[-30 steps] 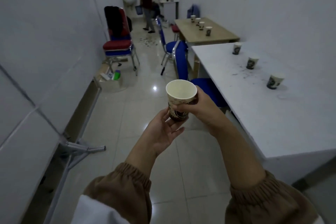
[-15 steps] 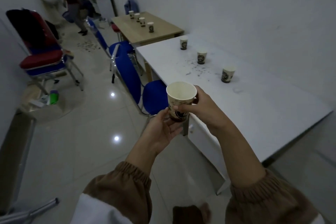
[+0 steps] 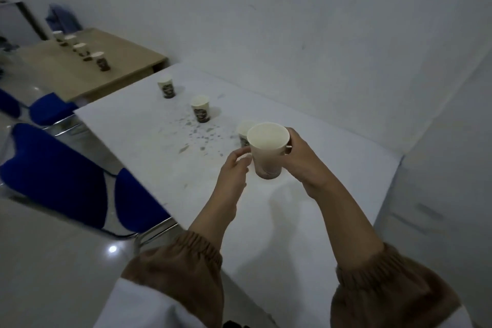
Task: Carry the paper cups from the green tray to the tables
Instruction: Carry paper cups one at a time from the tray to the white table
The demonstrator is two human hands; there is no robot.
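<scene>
Where held cup overlaps, third cup half-hidden.

Held cup now over white table; left hand loosened.

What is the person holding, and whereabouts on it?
A paper cup, gripped by the right hand around its side near the rim; the left hand touches the opposite side.
</scene>
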